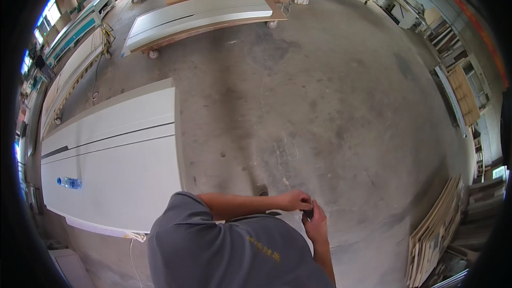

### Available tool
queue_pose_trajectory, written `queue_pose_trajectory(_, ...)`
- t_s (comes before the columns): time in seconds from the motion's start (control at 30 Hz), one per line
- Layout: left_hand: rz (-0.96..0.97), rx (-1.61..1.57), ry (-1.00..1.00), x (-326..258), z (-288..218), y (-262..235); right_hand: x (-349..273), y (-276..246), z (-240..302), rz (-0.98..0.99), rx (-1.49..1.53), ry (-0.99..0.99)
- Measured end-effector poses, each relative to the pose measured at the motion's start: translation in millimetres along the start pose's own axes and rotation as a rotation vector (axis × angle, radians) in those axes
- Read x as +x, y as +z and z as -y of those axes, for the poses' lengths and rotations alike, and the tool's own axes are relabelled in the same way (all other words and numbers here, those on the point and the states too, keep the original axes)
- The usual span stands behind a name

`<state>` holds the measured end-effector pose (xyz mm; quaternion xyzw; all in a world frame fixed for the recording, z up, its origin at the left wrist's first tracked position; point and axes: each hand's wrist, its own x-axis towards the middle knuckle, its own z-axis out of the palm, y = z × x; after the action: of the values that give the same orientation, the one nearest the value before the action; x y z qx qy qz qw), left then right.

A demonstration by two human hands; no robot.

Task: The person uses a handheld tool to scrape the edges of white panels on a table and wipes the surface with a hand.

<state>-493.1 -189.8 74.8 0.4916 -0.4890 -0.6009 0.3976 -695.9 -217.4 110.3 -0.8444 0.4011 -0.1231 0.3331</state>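
Both hands meet out front over the grey concrete floor (pixel 330 107). Left hand (pixel 295 200) and right hand (pixel 317 223) pinched w/ fingers together on a small dark object (pixel 308 214), too tiny to ID. Clear plastic water bottle (pixel 70 182) lying on the white flat panel stack (pixel 122 181), well off to the left.

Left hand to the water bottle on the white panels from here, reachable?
Probably not as it stands. The left hand meets the right hand around a small dark object, while the water bottle lies far off on the white panels.
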Motion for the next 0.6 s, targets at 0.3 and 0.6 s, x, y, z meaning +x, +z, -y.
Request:
queue_pose_trajectory(0.3, -0.199, 0.044, 0.073, 185, -70, -204, 282, -64, -10, 0.07, 0.181, -0.022)
queue_pose_trajectory(0.6, -0.706, 0.219, 0.02, 298, -129, -460, 648, -42, 30, 0.098, 0.357, -0.43)
